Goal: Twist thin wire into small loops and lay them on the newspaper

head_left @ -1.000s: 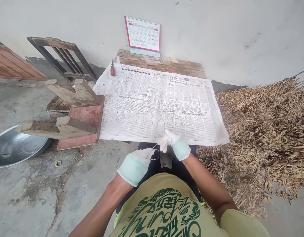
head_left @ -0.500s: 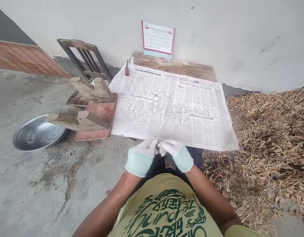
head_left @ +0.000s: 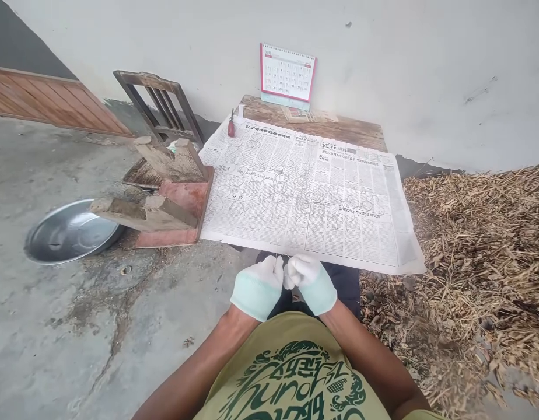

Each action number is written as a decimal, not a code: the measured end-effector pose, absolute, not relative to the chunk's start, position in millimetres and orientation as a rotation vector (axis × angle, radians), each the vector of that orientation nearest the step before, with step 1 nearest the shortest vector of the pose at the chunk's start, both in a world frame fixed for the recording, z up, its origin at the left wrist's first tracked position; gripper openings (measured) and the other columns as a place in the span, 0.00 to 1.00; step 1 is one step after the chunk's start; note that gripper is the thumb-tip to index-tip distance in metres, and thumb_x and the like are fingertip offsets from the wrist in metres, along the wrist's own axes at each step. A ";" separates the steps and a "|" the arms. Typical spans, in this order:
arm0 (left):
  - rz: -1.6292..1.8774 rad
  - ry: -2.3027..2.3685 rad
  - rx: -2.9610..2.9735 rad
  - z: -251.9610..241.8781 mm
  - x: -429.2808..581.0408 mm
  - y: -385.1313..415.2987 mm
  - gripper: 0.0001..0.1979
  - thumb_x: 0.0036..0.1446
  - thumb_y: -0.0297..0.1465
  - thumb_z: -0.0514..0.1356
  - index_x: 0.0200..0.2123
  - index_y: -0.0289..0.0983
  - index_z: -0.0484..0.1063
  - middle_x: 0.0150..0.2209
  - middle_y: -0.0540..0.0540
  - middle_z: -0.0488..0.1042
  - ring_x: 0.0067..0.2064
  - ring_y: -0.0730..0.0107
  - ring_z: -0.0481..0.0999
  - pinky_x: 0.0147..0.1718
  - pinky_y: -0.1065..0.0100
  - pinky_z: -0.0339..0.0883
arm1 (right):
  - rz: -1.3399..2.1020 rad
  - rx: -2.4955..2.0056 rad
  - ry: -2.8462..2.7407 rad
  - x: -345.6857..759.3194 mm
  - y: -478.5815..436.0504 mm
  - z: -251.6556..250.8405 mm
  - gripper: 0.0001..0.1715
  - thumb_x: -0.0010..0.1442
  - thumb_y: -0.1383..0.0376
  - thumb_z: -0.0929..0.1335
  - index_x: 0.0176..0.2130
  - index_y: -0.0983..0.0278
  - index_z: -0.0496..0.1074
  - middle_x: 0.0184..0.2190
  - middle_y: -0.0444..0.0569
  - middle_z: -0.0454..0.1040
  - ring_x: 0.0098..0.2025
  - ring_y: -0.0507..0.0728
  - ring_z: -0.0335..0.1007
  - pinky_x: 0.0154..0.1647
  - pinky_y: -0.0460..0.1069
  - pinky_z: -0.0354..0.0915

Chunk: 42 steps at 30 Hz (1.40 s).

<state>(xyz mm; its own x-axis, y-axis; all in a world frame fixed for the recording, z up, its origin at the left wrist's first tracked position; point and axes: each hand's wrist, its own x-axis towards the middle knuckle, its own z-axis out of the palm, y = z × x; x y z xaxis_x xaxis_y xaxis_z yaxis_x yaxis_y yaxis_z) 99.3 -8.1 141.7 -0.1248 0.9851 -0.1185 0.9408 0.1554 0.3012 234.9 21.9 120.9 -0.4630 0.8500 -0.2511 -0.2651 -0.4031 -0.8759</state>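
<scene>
Your gloved left hand (head_left: 257,287) and right hand (head_left: 310,282) are closed together, pinching a fine wire (head_left: 277,251) just below the newspaper's edge. It looks light and springy; hold it at the fingertips. Thin rings (head_left: 252,211) lie on the newspaper (head_left: 385,233), over the wooden bench (head_left: 339,132).

Steel basin (head_left: 70,232) on concrete floor (head_left: 55,315), wooden chair (head_left: 158,108) against painted wall (head_left: 427,76), desk calendar (head_left: 287,73) on wooden counter (head_left: 357,131), heap of dry stalks (head_left: 475,256) at right
</scene>
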 end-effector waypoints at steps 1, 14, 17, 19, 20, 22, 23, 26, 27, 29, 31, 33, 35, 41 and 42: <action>0.231 2.178 1.816 141.2 100.8 -8.1 0.21 0.70 0.38 0.49 0.29 0.39 0.73 0.27 0.40 0.78 0.30 0.58 0.78 0.28 0.65 0.56 | 1.951 -0.939 -1.020 234.1 21.4 122.2 0.24 0.59 0.48 0.70 0.22 0.59 0.65 0.16 0.40 0.60 0.21 0.53 0.63 0.27 0.50 0.61; 0.860 1.653 1.239 159.4 76.6 -4.6 0.30 0.67 0.54 0.46 0.41 0.40 0.78 0.26 0.49 0.79 0.27 0.66 0.77 0.33 0.64 0.71 | 1.575 -1.315 -1.319 245.1 28.3 168.7 0.16 0.67 0.59 0.65 0.32 0.62 0.76 0.22 0.42 0.73 0.30 0.54 0.71 0.44 0.51 0.66; 0.934 1.665 1.241 160.6 77.7 -4.9 0.30 0.68 0.53 0.46 0.41 0.38 0.78 0.28 0.47 0.80 0.28 0.66 0.78 0.35 0.64 0.73 | 1.550 -1.318 -1.313 248.0 29.7 164.4 0.18 0.68 0.55 0.65 0.31 0.62 0.75 0.22 0.42 0.74 0.31 0.54 0.71 0.45 0.51 0.65; 0.933 1.670 1.187 159.4 79.0 -2.0 0.28 0.66 0.53 0.50 0.41 0.37 0.78 0.29 0.47 0.81 0.28 0.66 0.78 0.34 0.64 0.73 | 1.550 -1.318 -1.310 249.2 30.0 160.9 0.20 0.68 0.53 0.65 0.30 0.62 0.75 0.23 0.42 0.74 0.31 0.54 0.70 0.44 0.51 0.65; 0.923 1.671 1.148 158.0 79.7 0.3 0.27 0.64 0.53 0.53 0.42 0.37 0.78 0.29 0.47 0.81 0.28 0.66 0.78 0.34 0.65 0.73 | 1.554 -1.313 -1.307 249.2 30.0 159.4 0.21 0.68 0.52 0.65 0.30 0.62 0.75 0.23 0.43 0.74 0.31 0.54 0.70 0.44 0.51 0.65; 0.891 1.672 1.061 153.9 81.0 5.3 0.24 0.59 0.52 0.58 0.41 0.37 0.78 0.27 0.47 0.81 0.28 0.66 0.79 0.32 0.66 0.73 | 1.558 -1.303 -1.296 248.0 29.7 157.3 0.23 0.69 0.51 0.64 0.29 0.61 0.74 0.23 0.43 0.74 0.31 0.54 0.70 0.45 0.51 0.65; 0.874 1.676 1.022 151.5 81.7 7.6 0.23 0.57 0.51 0.59 0.39 0.38 0.78 0.27 0.47 0.80 0.27 0.66 0.79 0.32 0.66 0.73 | 1.557 -1.298 -1.290 246.8 29.6 156.9 0.23 0.69 0.51 0.64 0.29 0.61 0.74 0.22 0.43 0.74 0.31 0.54 0.70 0.45 0.51 0.65; 0.830 1.685 0.986 145.5 83.1 12.5 0.18 0.57 0.47 0.59 0.34 0.38 0.77 0.25 0.48 0.80 0.26 0.67 0.78 0.31 0.67 0.72 | 1.581 -1.283 -1.279 242.8 29.4 157.2 0.22 0.68 0.51 0.65 0.30 0.62 0.74 0.22 0.43 0.73 0.30 0.54 0.70 0.43 0.51 0.65; 0.813 1.694 1.000 144.7 82.7 14.0 0.16 0.58 0.46 0.59 0.32 0.39 0.76 0.24 0.48 0.79 0.26 0.67 0.77 0.30 0.67 0.72 | 1.592 -1.276 -1.276 242.1 29.1 157.6 0.21 0.68 0.52 0.65 0.31 0.62 0.74 0.22 0.43 0.73 0.30 0.54 0.71 0.42 0.50 0.66; 0.767 1.726 1.077 146.0 79.6 19.4 0.15 0.59 0.44 0.57 0.29 0.40 0.74 0.24 0.48 0.79 0.25 0.67 0.77 0.30 0.67 0.70 | 1.594 -1.272 -1.269 243.2 27.2 157.9 0.18 0.68 0.55 0.64 0.33 0.62 0.75 0.22 0.42 0.73 0.30 0.54 0.71 0.41 0.50 0.67; 0.699 1.789 1.219 151.7 72.4 32.6 0.17 0.61 0.44 0.55 0.24 0.41 0.71 0.22 0.49 0.78 0.25 0.67 0.76 0.29 0.66 0.68 | 1.550 -1.297 -1.270 247.7 22.1 155.4 0.16 0.68 0.59 0.63 0.34 0.63 0.76 0.23 0.43 0.74 0.29 0.53 0.72 0.40 0.49 0.67; 0.636 1.852 1.393 161.4 61.7 58.2 0.20 0.62 0.45 0.54 0.22 0.41 0.67 0.21 0.50 0.75 0.24 0.66 0.74 0.29 0.65 0.66 | 1.519 -1.332 -1.279 254.5 13.2 147.2 0.15 0.66 0.62 0.63 0.33 0.63 0.77 0.23 0.43 0.74 0.29 0.53 0.72 0.39 0.49 0.67; 0.614 1.886 1.496 172.6 49.9 98.1 0.19 0.61 0.44 0.54 0.22 0.41 0.68 0.21 0.50 0.75 0.25 0.67 0.73 0.28 0.66 0.64 | 1.564 -1.350 -1.272 260.5 2.0 131.4 0.14 0.65 0.64 0.64 0.31 0.63 0.77 0.22 0.43 0.74 0.27 0.53 0.71 0.36 0.48 0.67; 0.684 1.901 1.563 196.2 32.5 259.1 0.11 0.60 0.36 0.57 0.29 0.37 0.73 0.25 0.45 0.77 0.25 0.67 0.74 0.28 0.66 0.66 | 1.744 -1.528 -1.119 260.2 -16.4 57.6 0.15 0.62 0.60 0.65 0.28 0.64 0.74 0.17 0.41 0.68 0.21 0.51 0.66 0.27 0.47 0.63; 0.680 1.897 1.570 198.6 33.0 283.0 0.11 0.61 0.35 0.57 0.30 0.36 0.73 0.25 0.44 0.78 0.26 0.67 0.74 0.29 0.66 0.67 | 1.755 -1.570 -1.103 259.1 -14.9 45.8 0.15 0.62 0.60 0.65 0.28 0.64 0.73 0.17 0.41 0.68 0.20 0.51 0.65 0.25 0.46 0.62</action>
<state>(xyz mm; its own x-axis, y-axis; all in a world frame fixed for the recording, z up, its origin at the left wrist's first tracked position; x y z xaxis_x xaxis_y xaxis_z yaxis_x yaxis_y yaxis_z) 33.0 283.0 198.6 -0.1405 0.9838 -0.1117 0.6887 0.1782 0.7028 259.1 -14.9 45.8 -0.1796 0.8233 -0.5384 0.1278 -0.5231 -0.8426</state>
